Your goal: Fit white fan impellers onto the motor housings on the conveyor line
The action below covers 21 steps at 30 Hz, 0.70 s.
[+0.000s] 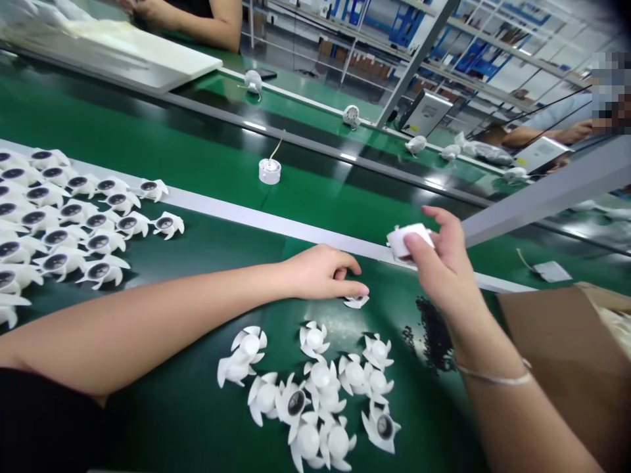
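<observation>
White block (411,240) in the right hand (442,263), left hand (323,272) low over the bench (197,312)

Right hand: raised above the far edge of the green bench, thumb pressed on the near face of the block, fingers behind, closed on it. A thin bracelet (495,378) circles the wrist.

Left hand: fingers curled, thumb and forefinger a little apart. Thumb tip over a small white piece (357,303), mostly covered — cannot tell whether it is gripped or only touched.

Below the left hand, a loose cluster of white fan wheels (320,374), several touching, most with domed hubs up; two show dark hub openings. Far left, more wheels in rough rows (98,243), dark openings up. Black bits (434,335) scattered beside the right forearm; a cardboard box (547,341) to the right of it.

Beyond the pale strip (236,210): a round white part (269,172) with a wire standing up from it. Top left, another person's forearm (207,29).
</observation>
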Motion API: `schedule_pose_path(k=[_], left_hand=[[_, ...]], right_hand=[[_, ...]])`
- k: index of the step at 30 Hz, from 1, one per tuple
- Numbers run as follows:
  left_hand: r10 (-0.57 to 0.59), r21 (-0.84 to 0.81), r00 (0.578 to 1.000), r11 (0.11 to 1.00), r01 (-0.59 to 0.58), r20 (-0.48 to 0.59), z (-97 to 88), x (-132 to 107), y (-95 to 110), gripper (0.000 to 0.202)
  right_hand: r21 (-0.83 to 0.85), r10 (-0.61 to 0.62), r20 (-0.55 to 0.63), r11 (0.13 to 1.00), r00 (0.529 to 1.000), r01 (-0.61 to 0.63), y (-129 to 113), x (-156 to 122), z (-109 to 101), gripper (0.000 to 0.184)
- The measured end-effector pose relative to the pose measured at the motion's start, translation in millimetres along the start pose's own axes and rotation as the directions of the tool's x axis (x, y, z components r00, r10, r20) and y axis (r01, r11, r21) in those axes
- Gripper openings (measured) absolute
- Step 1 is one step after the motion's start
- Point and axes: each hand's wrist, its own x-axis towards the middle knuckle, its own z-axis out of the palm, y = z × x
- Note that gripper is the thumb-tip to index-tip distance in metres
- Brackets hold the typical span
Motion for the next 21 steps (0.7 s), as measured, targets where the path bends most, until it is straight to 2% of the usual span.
schedule_pose_path(k=[3,6,9,13,16,21], left_hand=[[-0.064,-0.140,0.998,0.988,0.061,-0.022,0.9,3.6,-2.5,0.040],[-0.073,-0.296,0.995,0.954,0.050,-0.069,0.2,7.0,-4.0,0.038],[-0.058,-0.394,0.994,0.919,0.015,-0.098,-2.3,8.2,-3.4,0.039],[-0.111,-0.330,0.992,0.936,0.123,0.055,-5.7,6.1,-2.1,0.045],[-0.172,-0.228,0.978,0.954,0.196,0.121,-7.9,6.5,-0.1,0.048],[-0.250,-0.162,0.956,0.948,0.274,0.156,-8.1,14.6,4.3,0.050]], right_hand=[[0.214,-0.055,0.134,0.976,0.989,0.025,7.3,-36.1,-10.0,0.032],[0.269,-0.204,0.276,0.954,0.939,0.128,11.8,-51.9,-5.9,0.024],[0.176,-0.340,0.305,0.938,0.890,0.298,9.7,-55.1,-0.5,0.020],[-0.044,-0.433,0.334,0.880,0.837,0.472,2.9,-59.6,2.0,0.015],[-0.118,-0.421,0.312,0.872,0.852,0.475,1.7,-63.5,1.6,0.017],[-0.067,-0.324,0.329,0.929,0.887,0.364,10.1,-58.1,1.7,0.016]])
